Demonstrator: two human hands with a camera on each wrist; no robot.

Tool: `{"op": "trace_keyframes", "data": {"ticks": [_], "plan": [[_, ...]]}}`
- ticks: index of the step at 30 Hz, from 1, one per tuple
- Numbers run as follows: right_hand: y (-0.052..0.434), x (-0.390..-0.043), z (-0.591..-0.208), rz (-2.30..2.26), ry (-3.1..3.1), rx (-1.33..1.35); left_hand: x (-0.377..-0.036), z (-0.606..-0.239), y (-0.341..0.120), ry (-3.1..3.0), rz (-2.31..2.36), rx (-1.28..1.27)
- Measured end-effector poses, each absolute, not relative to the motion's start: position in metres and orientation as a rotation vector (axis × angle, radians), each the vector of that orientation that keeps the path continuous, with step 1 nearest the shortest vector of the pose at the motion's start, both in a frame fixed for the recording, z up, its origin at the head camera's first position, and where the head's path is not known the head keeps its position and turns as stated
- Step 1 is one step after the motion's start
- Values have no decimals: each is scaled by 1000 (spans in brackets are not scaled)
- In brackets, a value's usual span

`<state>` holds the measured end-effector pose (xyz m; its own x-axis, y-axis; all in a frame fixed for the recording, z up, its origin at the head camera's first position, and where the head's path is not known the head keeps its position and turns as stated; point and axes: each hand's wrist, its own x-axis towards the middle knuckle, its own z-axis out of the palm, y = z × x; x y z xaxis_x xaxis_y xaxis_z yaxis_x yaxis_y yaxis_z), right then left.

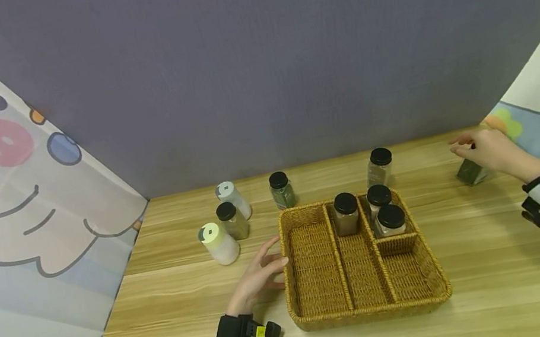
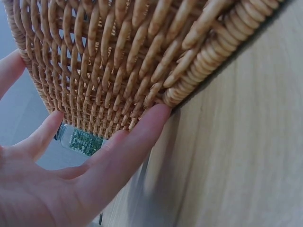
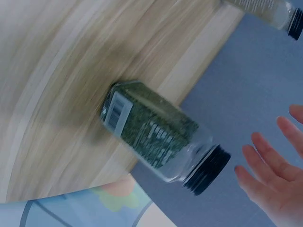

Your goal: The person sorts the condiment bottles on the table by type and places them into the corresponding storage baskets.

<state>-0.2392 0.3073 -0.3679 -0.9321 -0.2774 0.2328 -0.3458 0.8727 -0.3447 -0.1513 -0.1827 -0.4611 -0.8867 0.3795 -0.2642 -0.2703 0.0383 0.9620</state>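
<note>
My left hand (image 1: 257,277) rests its outstretched fingertips against the left outer wall of a wicker basket (image 1: 322,323); the left wrist view shows the fingers on the weave (image 2: 109,71). At the far right of the table, my right hand (image 1: 496,150) is beside the black lid of a spice jar (image 1: 469,173) holding green dried herbs. In the right wrist view this herb jar (image 3: 156,132) stands on the wood, and a gap separates its lid from my loosely spread fingers (image 3: 267,163). Both hands hold nothing.
Inside the basket, a brown-filled jar (image 1: 346,216) is in the middle section; two black-lidded jars (image 1: 391,220) share the right rear compartment. Behind stand a jar (image 1: 380,168) and a green-herb jar (image 1: 282,191). Left are a yellow-topped container (image 1: 221,246), a white-topped one (image 1: 236,203) and a jar (image 1: 234,223).
</note>
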Motion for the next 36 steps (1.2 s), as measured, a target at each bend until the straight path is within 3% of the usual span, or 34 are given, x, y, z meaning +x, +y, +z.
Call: {"op": "trace_keyframes", "data": {"ticks": [36], "plan": [[340, -246, -399, 497, -3084, 303, -151, -463, -183, 1898, 1899, 138]]}}
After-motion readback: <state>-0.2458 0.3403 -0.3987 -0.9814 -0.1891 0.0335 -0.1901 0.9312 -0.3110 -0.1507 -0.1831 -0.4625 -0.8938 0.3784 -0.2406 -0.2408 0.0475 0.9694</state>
